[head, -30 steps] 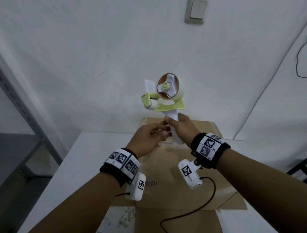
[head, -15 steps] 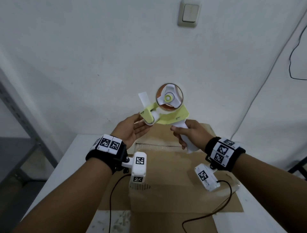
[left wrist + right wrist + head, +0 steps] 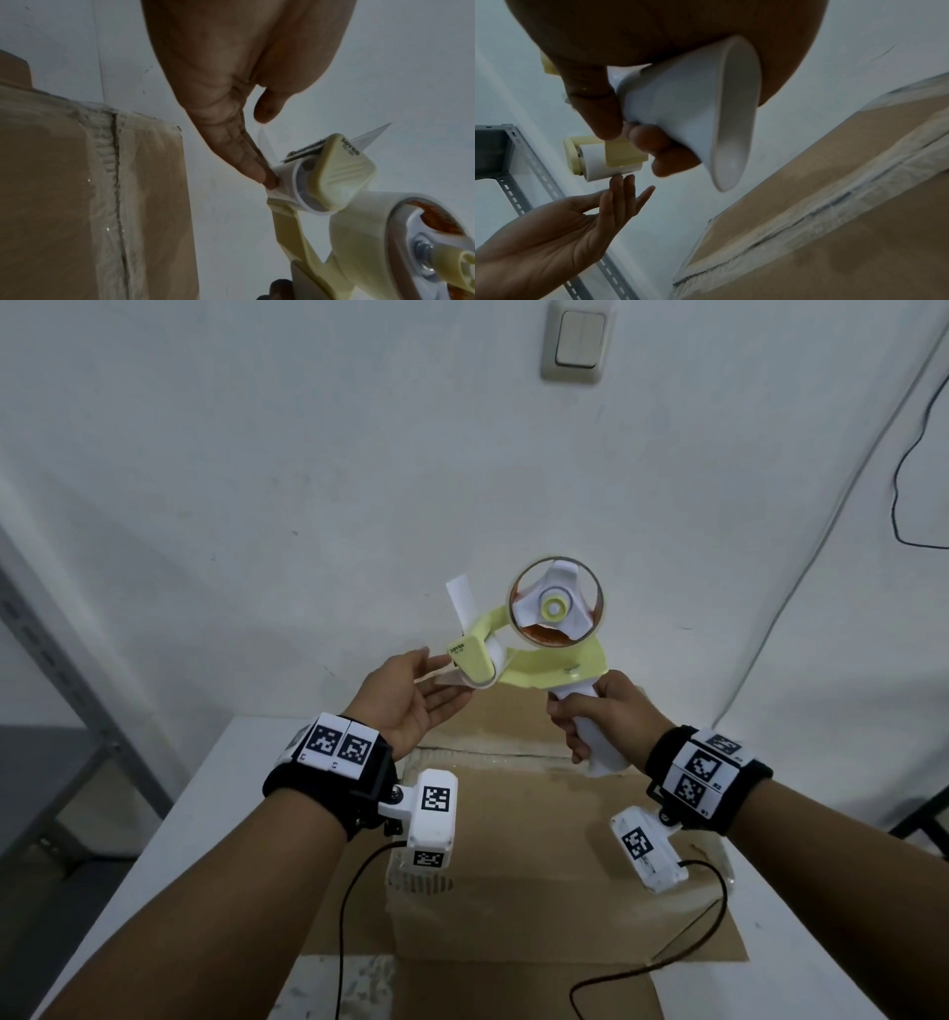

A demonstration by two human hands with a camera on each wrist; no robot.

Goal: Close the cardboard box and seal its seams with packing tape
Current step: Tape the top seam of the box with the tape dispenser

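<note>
My right hand (image 3: 590, 716) grips the white handle (image 3: 687, 121) of a pale yellow tape dispenser (image 3: 534, 649) and holds it up above the cardboard box (image 3: 518, 855). The tape roll (image 3: 557, 608) sits on top of the dispenser. My left hand (image 3: 411, 695) is palm up with straight fingers, and its fingertips (image 3: 264, 176) touch the white roller (image 3: 290, 182) at the dispenser's front end. A serrated blade (image 3: 308, 147) and a loose tape end (image 3: 459, 598) stick out there. The box top shows a taped centre seam (image 3: 115, 162).
The box stands on a white table (image 3: 205, 814) against a white wall with a light switch (image 3: 577, 343). A grey metal shelf frame (image 3: 67, 670) stands at the left. Black cables (image 3: 667, 963) from the wrist cameras trail over the box's near flap.
The dispenser has tilted so its front end points left. My left hand let go near the handle, moved left and opened under the roller. Both hands spread apart.
</note>
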